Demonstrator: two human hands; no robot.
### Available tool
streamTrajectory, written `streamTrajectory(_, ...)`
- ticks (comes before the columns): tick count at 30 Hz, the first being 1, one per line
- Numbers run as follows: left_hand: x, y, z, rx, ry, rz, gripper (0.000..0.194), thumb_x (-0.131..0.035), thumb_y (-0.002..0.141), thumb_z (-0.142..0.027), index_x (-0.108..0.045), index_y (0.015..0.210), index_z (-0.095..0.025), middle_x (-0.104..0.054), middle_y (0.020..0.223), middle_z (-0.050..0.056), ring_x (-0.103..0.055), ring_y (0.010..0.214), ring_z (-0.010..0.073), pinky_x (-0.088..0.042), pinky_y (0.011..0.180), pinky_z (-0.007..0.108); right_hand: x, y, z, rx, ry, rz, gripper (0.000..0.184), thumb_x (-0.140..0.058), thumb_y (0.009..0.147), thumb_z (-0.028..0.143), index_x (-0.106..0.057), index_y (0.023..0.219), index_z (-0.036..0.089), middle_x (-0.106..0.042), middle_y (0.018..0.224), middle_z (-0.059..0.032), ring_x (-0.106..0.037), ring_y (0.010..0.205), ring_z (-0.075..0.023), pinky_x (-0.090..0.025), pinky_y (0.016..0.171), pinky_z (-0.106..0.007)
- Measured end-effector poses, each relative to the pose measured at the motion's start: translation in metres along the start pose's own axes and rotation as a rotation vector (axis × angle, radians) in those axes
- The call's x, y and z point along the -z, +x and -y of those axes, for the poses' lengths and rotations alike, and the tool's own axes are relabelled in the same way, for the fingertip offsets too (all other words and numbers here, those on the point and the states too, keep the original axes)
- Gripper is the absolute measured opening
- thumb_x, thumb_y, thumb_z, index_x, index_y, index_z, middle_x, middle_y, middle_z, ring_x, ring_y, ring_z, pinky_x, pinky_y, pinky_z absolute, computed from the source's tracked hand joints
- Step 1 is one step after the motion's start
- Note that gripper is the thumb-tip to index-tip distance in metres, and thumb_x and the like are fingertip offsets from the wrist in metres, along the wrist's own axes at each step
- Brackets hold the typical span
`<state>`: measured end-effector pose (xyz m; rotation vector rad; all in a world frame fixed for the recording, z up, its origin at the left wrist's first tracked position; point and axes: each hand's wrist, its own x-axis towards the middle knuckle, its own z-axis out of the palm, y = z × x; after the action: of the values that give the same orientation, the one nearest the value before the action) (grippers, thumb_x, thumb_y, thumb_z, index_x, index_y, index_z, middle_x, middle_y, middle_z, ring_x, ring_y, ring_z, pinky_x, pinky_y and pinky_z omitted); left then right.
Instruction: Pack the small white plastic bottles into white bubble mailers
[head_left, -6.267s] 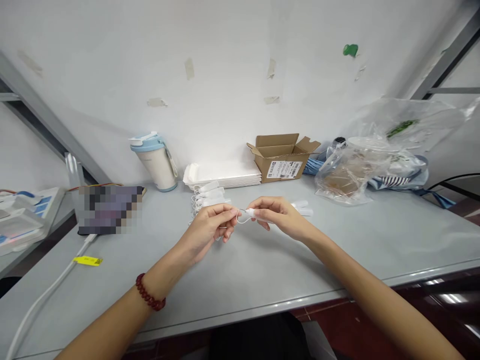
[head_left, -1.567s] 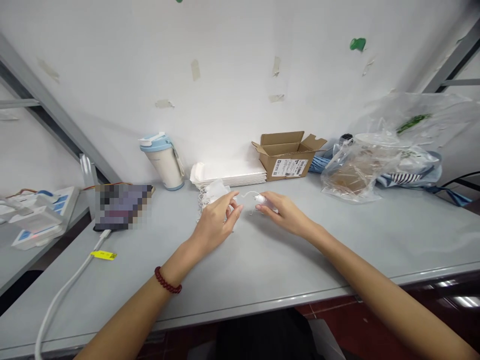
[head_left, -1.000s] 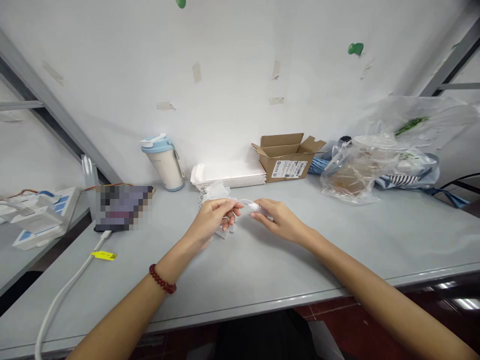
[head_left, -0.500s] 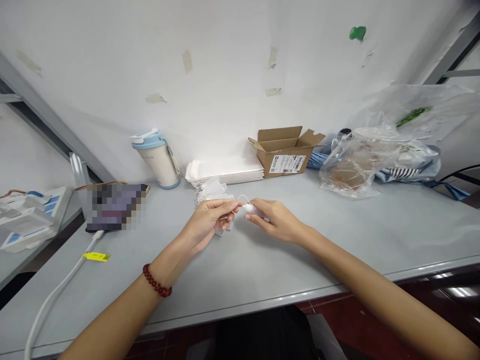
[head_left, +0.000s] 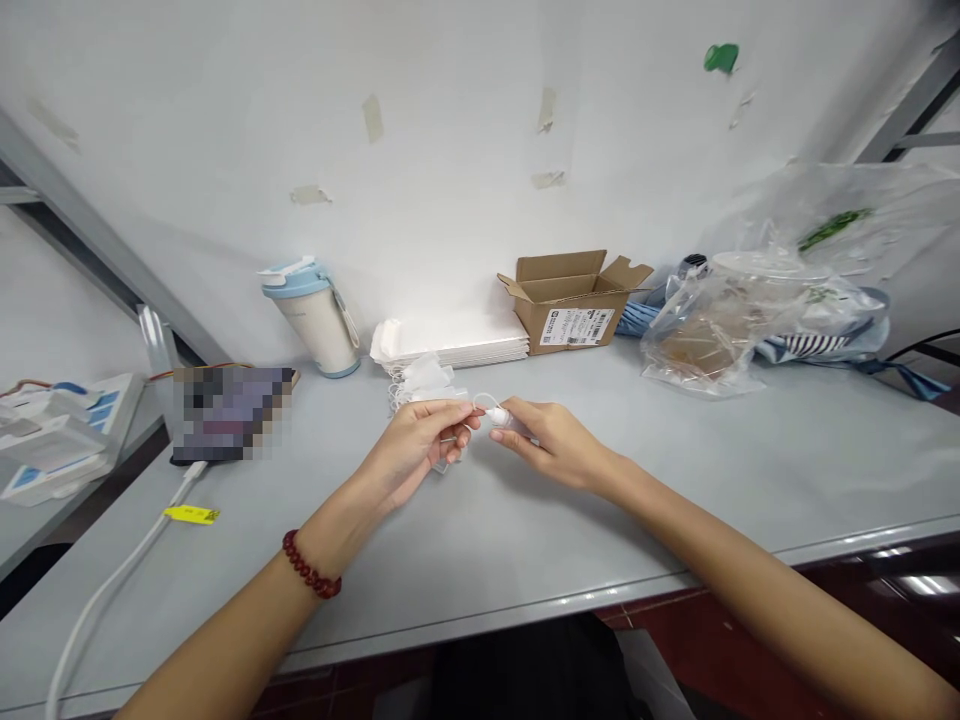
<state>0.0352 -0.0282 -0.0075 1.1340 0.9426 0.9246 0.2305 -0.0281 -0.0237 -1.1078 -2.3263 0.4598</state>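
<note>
My right hand [head_left: 551, 440] grips a small white bottle [head_left: 498, 416] with a narrow tip pointing left; most of its body is hidden in the palm. A thin white loop [head_left: 487, 396] arches between the bottle's neck and my left hand [head_left: 427, 440]. My left thumb and forefinger pinch the loop's end close to the tip, while the other fingers curl loosely. Whether a small cap sits between those fingertips I cannot make out. Behind and under my left hand lie several clear plastic pieces with white strings [head_left: 426, 378] on the grey table [head_left: 480, 560].
Flat white boxes [head_left: 450, 342] are stacked against the wall, beside an open cardboard box [head_left: 574, 310]. A blue-lidded tumbler [head_left: 313, 318] and a blurred phone [head_left: 232, 415] with a white cable [head_left: 120, 570] stand left. Clear plastic bags [head_left: 705, 340] and blue fabric [head_left: 862, 320] lie right.
Almost nothing differs. The bottle and my right hand have shifted very slightly right, and my left fingers keep their pinch.
</note>
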Motion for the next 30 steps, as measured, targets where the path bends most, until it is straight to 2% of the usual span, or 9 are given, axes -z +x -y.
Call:
streamTrajectory(8,0.0003,-0.0011,-0.0005,-0.006,0.011,-0.006,0.025,-0.067,0.074,-0.035,-0.073,0.084,-0.013,-0.061,0.079,0.005,-0.048,0.059,0.0078,-0.037,0.047,0.021,-0.0009,0.0004,-0.0025,0.012,-0.013,-0.004,0.024,-0.040,0.092,0.042,-0.044,0.081,0.020,-0.049,0.061,0.0021,-0.040,0.053,-0.0118,-0.026,0.054,-0.023)
streamTrajectory(16,-0.0009,-0.0021,0.0007,-0.055,0.107,-0.047,0.026,-0.067,0.074,-0.037,-0.072,0.077,-0.012,-0.062,0.075,0.004,-0.047,0.054,0.0065,-0.039,0.048,0.022,-0.0033,0.0000,-0.0042,0.030,-0.062,0.010,0.022,-0.041,0.092,0.039,-0.043,0.081,0.020,-0.050,0.061,0.0020,-0.038,0.052,-0.0111,-0.024,0.053,-0.023)
streamTrajectory(25,-0.0049,-0.0033,0.0005,-0.127,0.150,-0.066,0.026,-0.065,0.076,-0.036,-0.069,0.067,-0.012,-0.062,0.072,0.004,-0.052,0.059,0.0089,-0.041,0.049,0.021,-0.0040,0.0011,-0.0018,-0.041,-0.059,0.024,0.021,-0.042,0.092,0.037,-0.041,0.078,0.020,-0.045,0.058,0.0037,-0.037,0.050,-0.0101,-0.021,0.053,-0.023)
streamTrajectory(30,-0.0031,-0.0026,0.0012,-0.131,0.209,-0.074,0.028,-0.064,0.077,-0.038,-0.069,0.068,-0.012,-0.065,0.077,0.006,-0.050,0.055,0.0074,-0.041,0.049,0.021,-0.0055,0.0004,-0.0023,-0.045,-0.070,0.033,0.020,-0.042,0.092,0.037,-0.043,0.080,0.020,-0.048,0.059,0.0027,-0.038,0.051,-0.0103,-0.022,0.053,-0.024)
